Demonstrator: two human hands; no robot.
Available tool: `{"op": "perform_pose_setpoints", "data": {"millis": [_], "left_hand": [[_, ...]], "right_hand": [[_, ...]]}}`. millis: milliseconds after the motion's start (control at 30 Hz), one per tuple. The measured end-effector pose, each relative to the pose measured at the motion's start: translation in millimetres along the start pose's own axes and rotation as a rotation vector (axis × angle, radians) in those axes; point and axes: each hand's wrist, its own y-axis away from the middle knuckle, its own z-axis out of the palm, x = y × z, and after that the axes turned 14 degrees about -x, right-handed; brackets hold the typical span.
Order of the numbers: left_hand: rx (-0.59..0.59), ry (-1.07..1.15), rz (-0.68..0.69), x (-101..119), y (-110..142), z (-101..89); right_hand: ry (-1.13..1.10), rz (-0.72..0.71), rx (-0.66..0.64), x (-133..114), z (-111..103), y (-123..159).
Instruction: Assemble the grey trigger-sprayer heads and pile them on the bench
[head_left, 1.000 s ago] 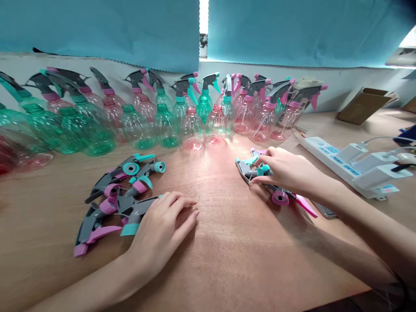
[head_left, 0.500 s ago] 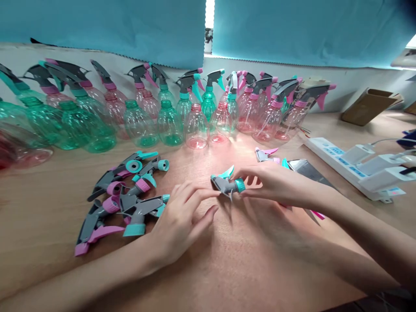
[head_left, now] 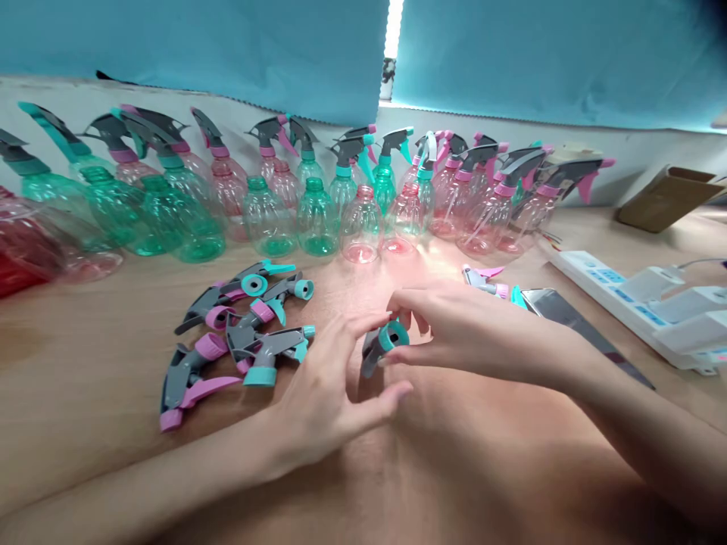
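A grey spray trigger head (head_left: 372, 352) with a teal collar is pinched between the thumb and fingers of my right hand (head_left: 454, 333), its collar opening turned toward me. Close on its left, my left hand (head_left: 335, 386) is open, thumb and fingers apart around the near side of the head; whether a fingertip touches it I cannot tell. Left of that hand lies a pile of loose trigger heads (head_left: 261, 352), grey with pink or teal collars. The trigger of the held head is hidden.
Green and pink clear bottles (head_left: 319, 219) line the back, several topped with trigger heads. On the right lie a small white-and-pink spray head (head_left: 482, 280), a dark phone (head_left: 579, 329), a white power strip (head_left: 619, 295) with plugs and a brown box (head_left: 664, 198).
The trigger head has turned in my right hand, so its collar faces me instead of rightward. My left thumb has spread further from its fingers. The whole view has shifted slightly.
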Motion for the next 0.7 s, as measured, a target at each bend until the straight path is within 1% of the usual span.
{"op": "perform_pose_setpoints", "data": {"millis": [100,167,233,333,467,567,700], "left_hand": [[0.031,0.023,-0.085,7,5,4.1],[0.053,0.047,-0.151,5,7,6.7],[0.048,0.064,-0.185,1,9,9.1],[0.071,0.084,-0.131,-3,11,11.5],[0.091,0.131,-0.007,-4,10,12.2],[0.091,0.121,0.007,-4,9,12.3],[0.091,0.089,0.011,-6,10,13.0]], "right_hand": [[-0.118,0.000,-0.001,-3,3,3],[-0.230,-0.019,0.004,-6,6,5],[-0.326,-0.036,0.002,-8,8,7],[-0.407,-0.073,-0.027,-8,6,9],[-0.378,-0.123,-0.003,0,-3,11],[-0.348,-0.150,-0.022,4,-6,11],[-0.373,-0.194,-0.084,0,-2,9]]}}
